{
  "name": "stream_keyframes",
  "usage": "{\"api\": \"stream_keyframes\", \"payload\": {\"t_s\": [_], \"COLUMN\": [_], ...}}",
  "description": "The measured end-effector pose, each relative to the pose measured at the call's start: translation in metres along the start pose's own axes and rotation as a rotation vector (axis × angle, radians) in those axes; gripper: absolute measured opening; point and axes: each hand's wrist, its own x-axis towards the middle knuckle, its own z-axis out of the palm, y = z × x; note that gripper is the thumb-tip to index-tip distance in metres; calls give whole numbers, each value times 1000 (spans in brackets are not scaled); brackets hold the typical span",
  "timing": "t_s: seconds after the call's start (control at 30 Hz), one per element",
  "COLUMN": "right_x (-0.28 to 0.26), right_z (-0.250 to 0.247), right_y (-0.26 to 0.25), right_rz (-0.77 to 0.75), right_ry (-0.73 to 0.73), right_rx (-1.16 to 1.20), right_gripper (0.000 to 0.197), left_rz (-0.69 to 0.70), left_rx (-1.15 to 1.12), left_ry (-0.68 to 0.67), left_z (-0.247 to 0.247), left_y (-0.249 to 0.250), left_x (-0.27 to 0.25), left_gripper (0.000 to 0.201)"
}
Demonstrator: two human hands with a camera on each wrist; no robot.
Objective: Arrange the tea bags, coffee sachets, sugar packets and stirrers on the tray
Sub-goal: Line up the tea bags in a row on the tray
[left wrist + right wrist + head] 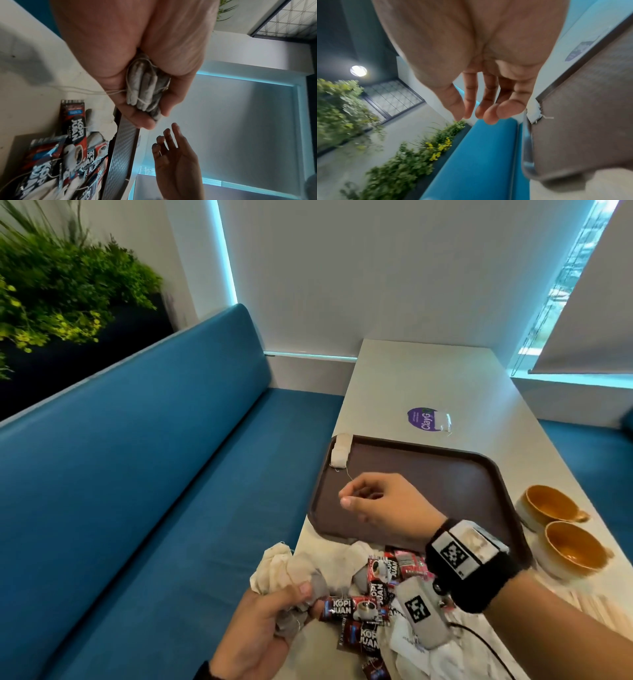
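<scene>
A brown tray (428,474) lies on the pale table; two white tea bags (340,455) sit in its far left corner, also seen as the tea bags (534,112) at the tray (582,115) rim. My right hand (346,498) hovers over the tray's left side with relaxed fingers and holds nothing; a thin thread from the bags runs toward it. My left hand (298,594) grips a bundle of grey tea bags (145,92) near the table's front left edge. Red-black coffee sachets (356,607) are piled in front of the tray.
Two brown-glazed cups (561,529) stand right of the tray. Pale wooden stirrers (589,604) and white packets (411,645) lie at the front right. A purple sticker (423,419) is behind the tray. A blue bench (171,474) runs along the left.
</scene>
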Motion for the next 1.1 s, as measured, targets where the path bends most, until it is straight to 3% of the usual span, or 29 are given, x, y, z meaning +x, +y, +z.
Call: {"api": "stream_keyframes", "payload": {"t_s": [0.2, 0.3, 0.53, 0.6, 0.77, 0.9, 1.1], "right_x": [-90, -118, -144, -146, -148, -151, -152], "right_z": [33, 44, 44, 39, 28, 26, 23], "right_y": [0, 4, 10, 9, 7, 6, 5], "right_rz": [85, 74, 1, -18, -74, -65, -99], "right_ry": [-51, -48, 76, 99, 135, 86, 154], "right_rx": [240, 371, 450, 422, 367, 402, 410], "right_gripper": [16, 15, 3, 1, 5, 3, 4], "left_rz": [13, 62, 31, -11, -8, 56, 104], "left_rx": [126, 220, 202, 177, 236, 254, 292], "left_ry": [-84, -108, -14, 8, 42, 24, 33], "left_z": [23, 30, 39, 39, 32, 38, 41], "left_y": [5, 4, -10, -14, -26, -28, -29], "left_x": [-27, -37, -48, -49, -47, -47, -47], "left_gripper": [32, 27, 11, 13, 45, 41, 31]}}
